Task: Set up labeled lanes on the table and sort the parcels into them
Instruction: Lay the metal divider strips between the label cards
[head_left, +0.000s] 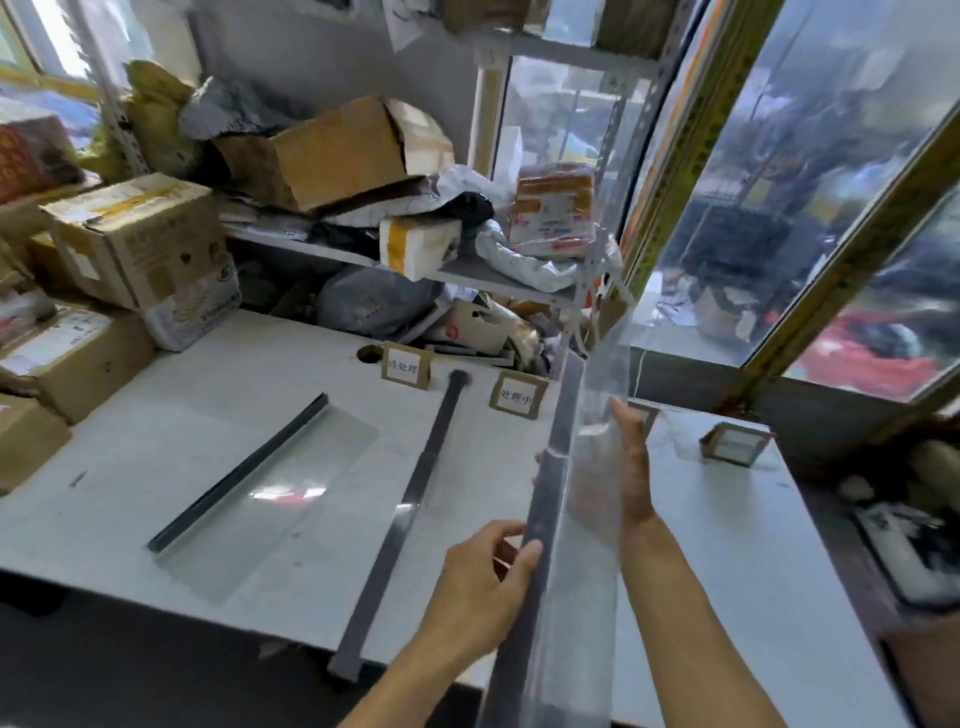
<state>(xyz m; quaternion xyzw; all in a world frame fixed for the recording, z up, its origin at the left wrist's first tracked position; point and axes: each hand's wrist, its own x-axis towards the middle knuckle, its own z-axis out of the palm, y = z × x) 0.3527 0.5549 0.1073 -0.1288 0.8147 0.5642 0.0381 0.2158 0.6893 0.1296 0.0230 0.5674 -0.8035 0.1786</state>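
the main risk, as i judge it, is the clear divider panel (597, 395) tipping or swinging as it is being stood on the table (727, 571). it is standing tall on its edge with only a narrow grey base strip (550, 483) under it, so a loose hold could be letting it fall toward the 2 label cards. it could also be landing crooked, giving lanes of uneven width. the glare on the clear sheet is making its far end hard to see, so it might be knocking the shelf (467, 275) behind.

the left hand (483, 582) is curling its fingers and thumb around the base strip near its close end. the right hand (623, 467) is lying flat and open, fingers straight, against the far face of the sheet, seen through it.

the panel is transparent, thin and glossy, standing upright over the right half of the table. a 2nd divider (270, 483) is lying flat on the left side, and a bare grey strip (405, 509) is lying between the 2. a left label card (406, 366) and a right label card (518, 396) are standing at the back edge. parcels (140, 249) are piled at left, not yet sorted.
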